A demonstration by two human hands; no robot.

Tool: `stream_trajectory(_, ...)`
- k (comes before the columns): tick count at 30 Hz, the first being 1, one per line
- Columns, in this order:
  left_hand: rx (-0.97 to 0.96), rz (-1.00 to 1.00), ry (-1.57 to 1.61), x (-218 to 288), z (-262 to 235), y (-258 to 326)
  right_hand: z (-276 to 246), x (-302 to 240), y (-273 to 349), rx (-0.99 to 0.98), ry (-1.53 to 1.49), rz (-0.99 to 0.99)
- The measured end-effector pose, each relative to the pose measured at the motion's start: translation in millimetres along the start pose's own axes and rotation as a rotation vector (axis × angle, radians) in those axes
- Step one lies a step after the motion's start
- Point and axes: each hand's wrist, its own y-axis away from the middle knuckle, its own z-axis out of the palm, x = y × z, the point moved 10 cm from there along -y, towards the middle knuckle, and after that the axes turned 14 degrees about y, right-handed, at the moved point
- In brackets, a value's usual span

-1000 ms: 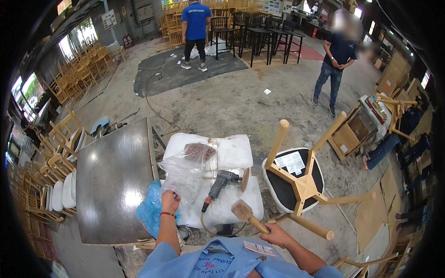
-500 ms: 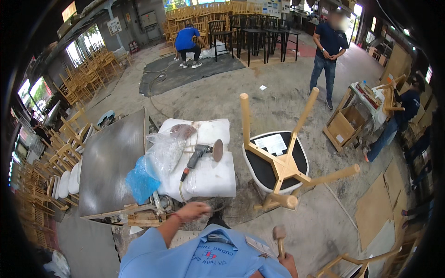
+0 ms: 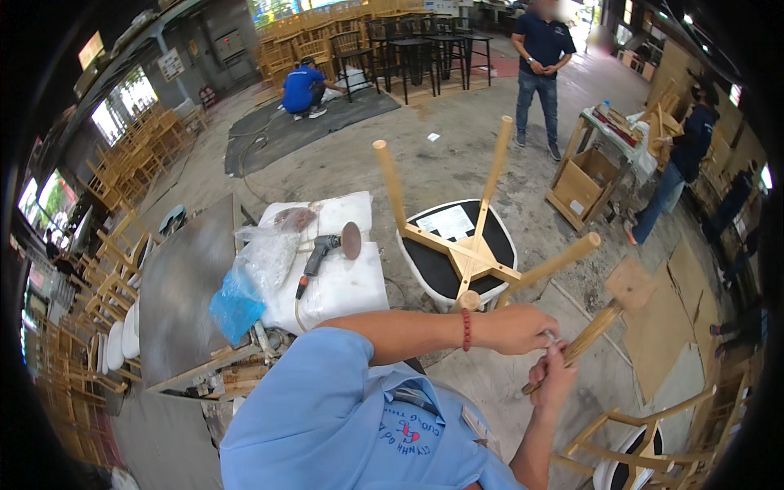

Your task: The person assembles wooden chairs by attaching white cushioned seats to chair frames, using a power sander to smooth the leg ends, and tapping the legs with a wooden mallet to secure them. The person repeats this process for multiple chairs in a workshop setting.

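My right hand (image 3: 554, 377) grips the handle of a wooden mallet (image 3: 629, 283), its block head raised up and to the right. Wearing a red bead bracelet, my left hand (image 3: 513, 328) reaches across to the right hand, fingers closed beside the mallet handle. A small pale bit shows at its fingertips, too small to name. Just beyond my left forearm, a chair (image 3: 467, 245) lies upside down, wooden legs pointing up and outward. Its cross-shaped wooden frame sits on the dark underside of a white-rimmed seat, with a paper sheet on it.
A disc sander (image 3: 322, 260) lies on white wrapped padding (image 3: 351, 286), near clear and blue plastic (image 3: 237, 306). A dark-topped table (image 3: 192, 286) stands at left. Another chair (image 3: 629, 457) is at lower right. A person (image 3: 539, 73) stands beyond; others work farther off.
My left hand has swung right, from beside the padding to the mallet handle. The right hand has lifted the mallet up and away. The view has shifted right.
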Motion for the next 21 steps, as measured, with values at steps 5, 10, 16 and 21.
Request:
stream_trajectory(5,-0.149,0.048,-0.085,25.0,-13.7,-34.5,-3.4,-46.8,-26.0,0.105,-0.052,-0.116)
stream_trajectory(10,-0.163,0.148,-0.111,7.1,-53.3,-62.0,19.9,-76.3,-48.8,0.206,-0.029,-0.094)
stream_trajectory(16,-0.107,0.273,0.336,-37.0,-109.8,-87.4,64.3,-85.3,-89.3,0.225,-0.106,0.001)
stream_trajectory(21,-0.201,0.200,0.537,-64.4,-114.7,-106.5,76.3,-87.3,-102.4,0.344,-0.115,0.068)
